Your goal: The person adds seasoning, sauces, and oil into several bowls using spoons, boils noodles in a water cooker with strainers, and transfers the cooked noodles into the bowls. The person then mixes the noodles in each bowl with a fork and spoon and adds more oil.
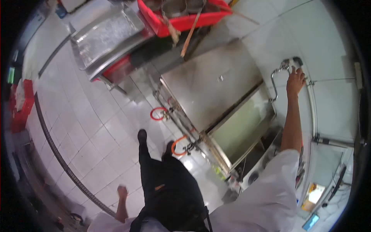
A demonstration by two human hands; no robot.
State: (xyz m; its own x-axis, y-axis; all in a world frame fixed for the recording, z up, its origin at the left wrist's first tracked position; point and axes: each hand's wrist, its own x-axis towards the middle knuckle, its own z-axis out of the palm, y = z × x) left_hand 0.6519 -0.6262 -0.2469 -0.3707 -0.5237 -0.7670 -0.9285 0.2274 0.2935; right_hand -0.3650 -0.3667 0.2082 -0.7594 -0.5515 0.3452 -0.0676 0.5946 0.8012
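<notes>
My right hand (296, 80) reaches up to the wall at the right, its fingers spread at a metal tap fitting (286, 65) with a dark end. A curved pipe (274, 83) runs from the fitting down to a metal basin (245, 125) holding greenish, cloudy liquid. My left hand (122, 190) hangs low at the left above the tiled floor, small and blurred, so its fingers cannot be made out. Beside the basin lies a flat steel surface (212, 85).
Two valves with a red ring (158, 113) and an orange ring (178, 145) stick out from the steel unit's front. A red crate (185, 23) with pots and sticks stands at the top, beside a steel tray (106, 36). A floor drain (58, 152) runs along the left.
</notes>
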